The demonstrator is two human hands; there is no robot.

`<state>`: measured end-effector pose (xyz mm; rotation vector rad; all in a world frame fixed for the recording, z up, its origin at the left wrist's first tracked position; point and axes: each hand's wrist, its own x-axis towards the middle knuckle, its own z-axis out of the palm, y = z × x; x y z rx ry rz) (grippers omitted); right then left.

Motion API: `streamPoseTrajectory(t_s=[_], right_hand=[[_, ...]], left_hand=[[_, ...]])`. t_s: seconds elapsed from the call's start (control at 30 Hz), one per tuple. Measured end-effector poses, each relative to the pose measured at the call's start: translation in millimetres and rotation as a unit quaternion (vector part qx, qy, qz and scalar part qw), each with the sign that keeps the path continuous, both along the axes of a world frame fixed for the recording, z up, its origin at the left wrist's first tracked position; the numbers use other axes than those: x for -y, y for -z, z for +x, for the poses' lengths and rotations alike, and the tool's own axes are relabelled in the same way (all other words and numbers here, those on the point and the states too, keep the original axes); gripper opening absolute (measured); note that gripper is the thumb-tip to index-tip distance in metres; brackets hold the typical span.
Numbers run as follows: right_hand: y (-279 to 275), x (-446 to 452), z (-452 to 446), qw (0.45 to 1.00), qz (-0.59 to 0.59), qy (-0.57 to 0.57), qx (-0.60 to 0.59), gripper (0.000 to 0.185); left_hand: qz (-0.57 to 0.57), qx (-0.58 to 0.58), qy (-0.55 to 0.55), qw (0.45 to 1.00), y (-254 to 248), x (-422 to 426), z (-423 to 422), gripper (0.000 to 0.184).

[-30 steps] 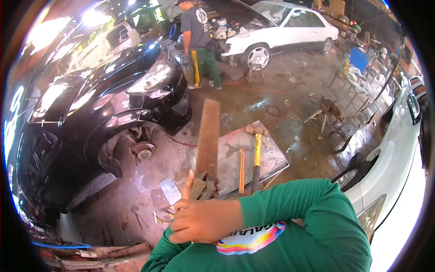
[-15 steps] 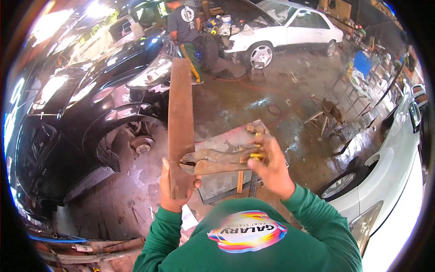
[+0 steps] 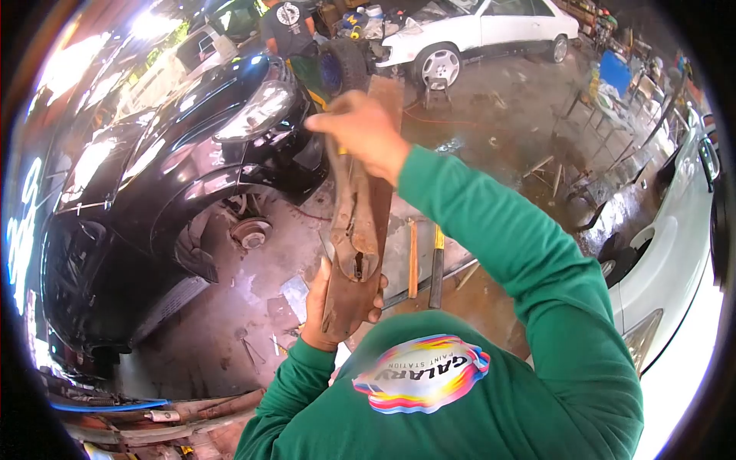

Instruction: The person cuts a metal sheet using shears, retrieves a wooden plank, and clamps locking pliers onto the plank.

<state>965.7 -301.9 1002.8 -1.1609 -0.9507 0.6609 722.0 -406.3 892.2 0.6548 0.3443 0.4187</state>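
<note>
My left hand (image 3: 317, 310) grips the lower end of a long, flat brown board (image 3: 386, 103), thumb on one side and fingers round the other. Along the board lies a worn, brown clamp-like tool (image 3: 355, 222) with two long arms, a rounded jaw end near my left hand and yellow parts at its far end. Over that far end is my right hand (image 3: 366, 134), its fingers closed together and the thumb side pointing left. What those fingers hold is hidden beneath them. Whether the tool is fastened to the board cannot be made out.
A black car (image 3: 115, 230) with an exposed brake disc (image 3: 251, 231) stands on the left. Below lie a wooden-handled tool (image 3: 413, 261) and a dark tool with a yellow end (image 3: 438, 268). A person (image 3: 290, 34) stands near a white car (image 3: 498, 34); another pale car (image 3: 667, 253) is at right.
The board has tilted and shifted right. The clamp-like tool has swung from crosswise to lying along it. My right hand has moved up and left, across the board's upper part.
</note>
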Motion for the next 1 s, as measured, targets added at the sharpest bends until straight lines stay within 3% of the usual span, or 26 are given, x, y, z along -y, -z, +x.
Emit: streamPoseTrajectory(t_s=[0.07,0.13,0.27,0.4,0.53,0.57,0.63,0.77,0.87,0.93,1.0], right_hand=[[-23.7,5.1,-28.8,0.990,-0.029,-0.048,0.126,0.057],[-25.9,-6.9,-66.2,0.952,-0.030,-0.012,0.303,0.059],[-29.4,21.2,-128.2,0.914,0.054,-0.191,0.353,0.039],[-10.5,70.3,-171.4,0.820,0.196,-0.298,0.448,0.025],[-0.8,134.7,-169.8,0.735,0.244,-0.446,0.449,0.016],[2.7,145.6,-160.4,0.733,0.244,-0.446,0.452,0.016],[8.5,162.1,-139.6,0.686,0.352,-0.432,0.468,0.015],[15.6,189.3,-95.3,0.672,0.328,-0.444,0.493,0.011],[17.5,211.7,-54.9,0.713,0.337,-0.377,0.487,0.024],[33.1,225.1,-35.9,0.805,0.255,-0.317,0.432,0.042],[54.9,235.5,-20.9,0.829,0.220,-0.296,0.419,0.046]], left_hand=[[-0.012,0.006,0.007,1.000,8.9,2.8,2.2,0.083],[0.015,-0.024,-0.008,1.000,19.7,5.1,1.1,0.082],[-0.022,0.068,0.007,0.997,36.5,11.1,0.7,0.075],[-0.009,-0.065,-0.031,0.997,46.1,9.3,4.5,0.078],[-0.029,0.004,-0.037,0.999,54.8,-16.5,5.9,0.073],[-0.035,0.025,-0.029,0.999,55.3,-26.6,3.1,0.072],[-0.023,0.038,-0.044,0.998,48.2,-42.1,-2.8,0.070],[0.027,-0.015,-0.158,0.987,8.0,-37.5,-0.1,0.070],[0.033,-0.018,-0.250,0.968,-14.0,-38.7,5.9,0.069],[0.010,0.031,-0.285,0.958,-22.3,-39.5,8.3,0.065],[0.007,0.067,-0.293,0.954,-26.5,-37.8,10.3,0.062]])
